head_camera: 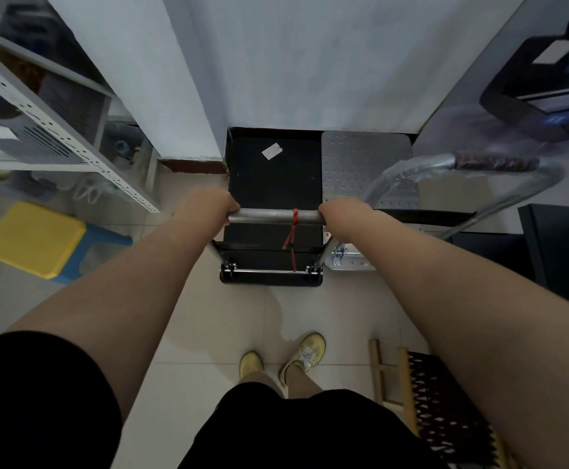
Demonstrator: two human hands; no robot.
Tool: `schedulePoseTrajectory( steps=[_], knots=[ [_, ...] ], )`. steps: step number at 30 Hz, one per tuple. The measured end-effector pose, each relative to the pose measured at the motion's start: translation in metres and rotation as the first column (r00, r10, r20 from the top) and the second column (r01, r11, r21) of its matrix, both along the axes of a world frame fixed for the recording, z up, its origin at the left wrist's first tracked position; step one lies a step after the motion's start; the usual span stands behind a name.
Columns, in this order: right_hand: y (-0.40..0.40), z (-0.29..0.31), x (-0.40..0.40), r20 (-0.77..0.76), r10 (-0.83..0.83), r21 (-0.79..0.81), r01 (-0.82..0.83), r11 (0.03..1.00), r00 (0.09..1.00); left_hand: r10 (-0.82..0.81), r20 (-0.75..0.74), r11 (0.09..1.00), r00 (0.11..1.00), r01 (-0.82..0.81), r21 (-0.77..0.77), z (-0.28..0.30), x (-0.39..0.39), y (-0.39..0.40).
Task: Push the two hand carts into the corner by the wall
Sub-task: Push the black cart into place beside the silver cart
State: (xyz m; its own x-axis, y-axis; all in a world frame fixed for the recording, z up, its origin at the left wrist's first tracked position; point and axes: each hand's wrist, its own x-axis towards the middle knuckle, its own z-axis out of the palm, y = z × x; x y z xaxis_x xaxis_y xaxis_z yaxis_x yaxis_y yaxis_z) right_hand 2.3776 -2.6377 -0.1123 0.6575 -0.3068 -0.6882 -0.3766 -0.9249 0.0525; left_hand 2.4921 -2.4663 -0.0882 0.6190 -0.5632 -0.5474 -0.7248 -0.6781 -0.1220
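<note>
A black hand cart (pixel 273 177) stands straight ahead with its far end against the white wall (pixel 310 62). Its metal handle bar (pixel 269 216) carries a red cord. My left hand (pixel 213 203) grips the bar's left end and my right hand (pixel 339 211) grips its right end. To its right, side by side, sits a silver hand cart (pixel 361 164) with a dimpled deck, also against the wall. Its curved metal handle (pixel 499 164) with a dark grip rises at the right.
A white pillar (pixel 161 79) flanks the niche on the left, with metal shelving (pixel 39 130) beyond it. A yellow and blue stool (pixel 36 238) stands on the tiled floor at left. A wooden woven chair (pixel 438 401) is at lower right. Dark equipment (pixel 547 79) sits at upper right.
</note>
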Motion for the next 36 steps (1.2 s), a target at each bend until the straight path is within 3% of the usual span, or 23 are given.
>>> schedulePoseTrajectory(
  steps=[5, 8, 14, 21, 26, 36],
  knots=[
    [-0.009, 0.002, 0.020, -0.032, -0.026, -0.014, 0.026, 1.000, 0.999, -0.006, -0.073, 1.000, 0.997, 0.003, -0.030, -0.008, 0.023, -0.007],
    [-0.012, 0.001, 0.031, -0.036, -0.045, -0.025, 0.045, 0.999, 0.998, 0.107, -0.077, 0.994, 0.991, -0.107, -0.003, 0.003, 0.033, -0.020],
    [-0.018, 0.003, 0.045, -0.046, -0.112, -0.032, 0.111, 0.993, 0.993, -0.037, -0.039, 0.999, 0.999, 0.039, 0.031, -0.002, 0.049, -0.027],
    [-0.020, 0.002, 0.047, 0.019, -0.165, -0.021, 0.165, 0.986, 0.986, -0.110, 0.005, 0.993, 0.994, 0.110, -0.033, -0.003, 0.058, -0.025],
    [-0.024, 0.000, 0.046, 0.104, -0.185, -0.037, 0.190, 0.981, 0.977, -0.098, 0.013, 0.995, 0.995, 0.099, -0.034, -0.008, 0.062, -0.029],
    [-0.029, -0.001, 0.053, 0.104, -0.211, -0.087, 0.221, 0.971, 0.972, -0.134, 0.080, 0.988, 0.988, 0.140, -0.064, -0.014, 0.063, -0.031]
  ],
)
